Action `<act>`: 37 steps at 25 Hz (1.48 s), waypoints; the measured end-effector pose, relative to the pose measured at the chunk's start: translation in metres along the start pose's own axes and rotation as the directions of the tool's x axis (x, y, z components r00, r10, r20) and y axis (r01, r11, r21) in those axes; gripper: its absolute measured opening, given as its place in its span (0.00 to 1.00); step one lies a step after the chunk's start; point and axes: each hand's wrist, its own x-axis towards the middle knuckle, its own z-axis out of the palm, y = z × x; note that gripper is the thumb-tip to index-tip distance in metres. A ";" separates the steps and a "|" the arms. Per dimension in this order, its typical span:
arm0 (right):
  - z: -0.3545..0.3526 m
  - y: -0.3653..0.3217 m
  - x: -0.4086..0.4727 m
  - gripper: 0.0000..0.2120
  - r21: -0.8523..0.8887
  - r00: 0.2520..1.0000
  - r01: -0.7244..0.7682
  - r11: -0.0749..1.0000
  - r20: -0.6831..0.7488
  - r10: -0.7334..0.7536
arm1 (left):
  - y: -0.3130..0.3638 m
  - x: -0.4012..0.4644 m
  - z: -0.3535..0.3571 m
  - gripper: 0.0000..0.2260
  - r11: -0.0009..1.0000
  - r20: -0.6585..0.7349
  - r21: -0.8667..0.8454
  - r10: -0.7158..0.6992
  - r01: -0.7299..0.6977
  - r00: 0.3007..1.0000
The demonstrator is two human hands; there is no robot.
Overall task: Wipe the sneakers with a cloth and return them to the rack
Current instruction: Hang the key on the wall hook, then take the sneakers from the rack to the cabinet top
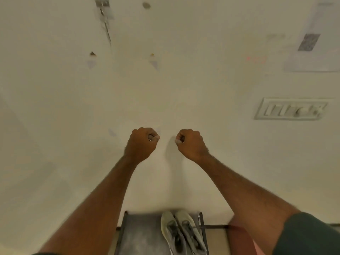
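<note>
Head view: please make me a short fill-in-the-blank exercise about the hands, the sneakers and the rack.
1. Both hands, left hand and right hand, have their fingers ____ and hold nothing.
2. The number of sneakers on the rack is ____.
3. The sneakers stand on the ____ side of the rack's top shelf.

Missing words: curled; two; right

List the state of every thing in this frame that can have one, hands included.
left hand: raised before the wall, fingers curled into a fist, holding nothing
right hand: raised likewise, fisted, holding nothing
sneakers: side by side on the rack's right part, untouched
rack: against the wall, its left part bare
switch plate: on the wall; switch positions too blurred to tell
</note>
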 end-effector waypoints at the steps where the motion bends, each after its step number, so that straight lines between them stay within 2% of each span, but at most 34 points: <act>1: 0.010 0.024 -0.011 0.05 0.003 0.999 -0.032 0.999 0.034 0.032 | -0.006 -0.011 0.021 0.05 1.000 0.017 -0.001 -0.028 0.028 0.999; 5: 0.056 0.115 -0.067 0.08 0.007 0.977 -0.133 0.991 0.169 0.130 | -0.042 -0.071 0.109 0.05 0.982 0.133 0.020 -0.187 0.186 0.973; 9: 0.124 0.238 -0.146 0.06 -0.003 0.916 -0.242 0.970 0.329 0.230 | -0.084 -0.163 0.222 0.05 0.928 0.278 0.122 -0.373 0.353 0.885; 12: 0.170 0.322 -0.210 0.04 -0.014 0.878 -0.297 0.955 0.389 0.278 | -0.105 -0.226 0.294 0.03 0.891 0.293 0.156 -0.454 0.426 0.842; 16: 0.229 0.425 -0.283 0.02 -0.043 0.847 -0.322 0.946 0.432 0.308 | -0.142 -0.294 0.402 0.05 0.819 0.276 0.064 -0.563 0.570 0.779; 18: 0.258 0.465 -0.301 0.07 -0.034 0.854 -0.251 0.967 0.463 0.238 | -0.161 -0.325 0.455 0.05 0.777 0.280 -0.017 -0.600 0.629 0.749; 20: 0.281 0.491 -0.312 0.20 -0.041 0.838 -0.170 0.985 0.520 0.166 | -0.182 -0.355 0.496 0.05 0.731 0.268 -0.082 -0.638 0.677 0.722; 23: 0.325 0.530 -0.328 0.31 -0.065 0.835 -0.043 0.997 0.546 0.072 | -0.228 -0.397 0.547 0.06 0.665 0.176 -0.156 -0.708 0.730 0.683; 25: 0.351 0.547 -0.333 0.32 -0.027 0.867 -0.004 1.000 0.499 0.017 | -0.259 -0.417 0.567 0.06 0.619 0.095 -0.211 -0.757 0.757 0.646; 27: 0.369 0.555 -0.341 0.29 -0.007 0.927 0.038 0.999 0.375 -0.033 | -0.281 -0.433 0.579 0.04 0.614 0.062 -0.215 -0.767 0.759 0.639; 29: 0.382 0.558 -0.347 0.25 -0.002 0.976 0.075 0.997 0.205 -0.073 | -0.293 -0.434 0.587 0.04 0.648 0.096 -0.190 -0.735 0.737 0.671; 31: 0.394 0.560 -0.348 0.20 -0.036 0.989 0.123 0.992 0.084 -0.119 | -0.301 -0.423 0.598 0.02 0.738 0.110 -0.163 -0.646 0.655 0.756; 33: 0.403 0.563 -0.342 0.16 -0.060 0.988 0.154 0.986 0.035 -0.152 | -0.304 -0.406 0.605 0.01 0.800 0.065 -0.129 -0.583 0.586 0.810; 37: 0.385 0.561 -0.346 0.10 0.096 0.996 0.083 0.992 -0.023 -0.081 | -0.296 -0.399 0.602 0.03 0.815 0.020 -0.129 -0.568 0.565 0.823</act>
